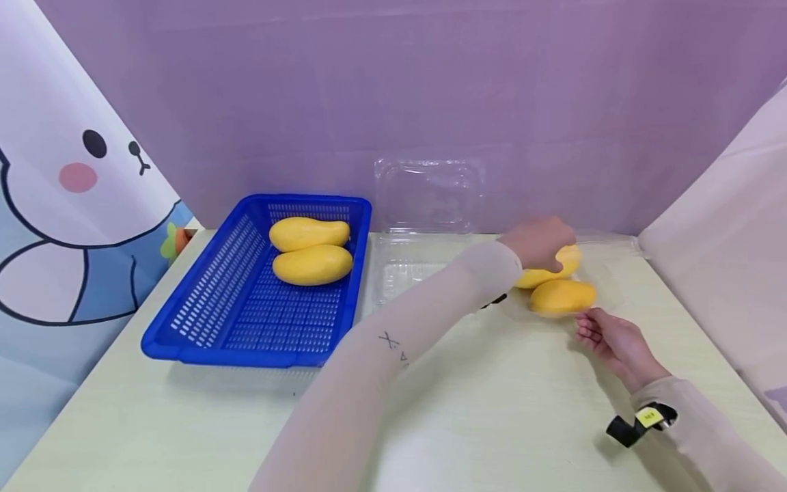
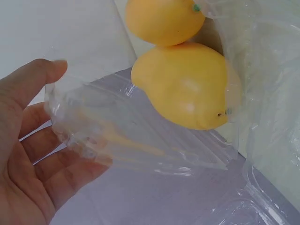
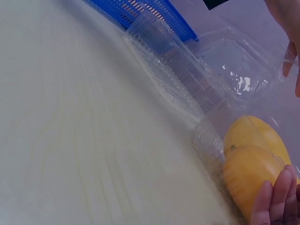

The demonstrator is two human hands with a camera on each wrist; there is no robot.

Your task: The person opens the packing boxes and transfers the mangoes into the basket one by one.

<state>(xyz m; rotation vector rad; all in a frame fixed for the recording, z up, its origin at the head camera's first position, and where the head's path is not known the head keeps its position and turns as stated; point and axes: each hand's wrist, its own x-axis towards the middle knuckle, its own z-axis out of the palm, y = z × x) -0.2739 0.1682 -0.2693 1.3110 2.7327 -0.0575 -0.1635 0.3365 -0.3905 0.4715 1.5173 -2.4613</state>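
Two yellow mangoes, the nearer one point(image 1: 562, 297) in front of the other point(image 1: 569, 258), lie side by side in a clear plastic clamshell container at the table's right. In the left wrist view, my left hand point(image 2: 33, 145) grips the container's clear lid point(image 2: 136, 126) between thumb and fingers, with the lid tilted up beside the mangoes. From the head, that left hand point(image 1: 541, 242) reaches across the far side of the fruit. My right hand point(image 1: 617, 342) pinches the near right rim of the container. Its fingers point(image 3: 281, 197) overlap the nearer mango in the right wrist view.
A blue plastic basket point(image 1: 246, 357) stands at the left with two more mangoes point(image 1: 312, 265) inside. Between it and my hands sits a second clear container point(image 1: 390, 277), its lid point(image 1: 430, 195) raised against the purple backdrop point(image 1: 430, 82). Cloth walls border the table point(image 1: 492, 424).
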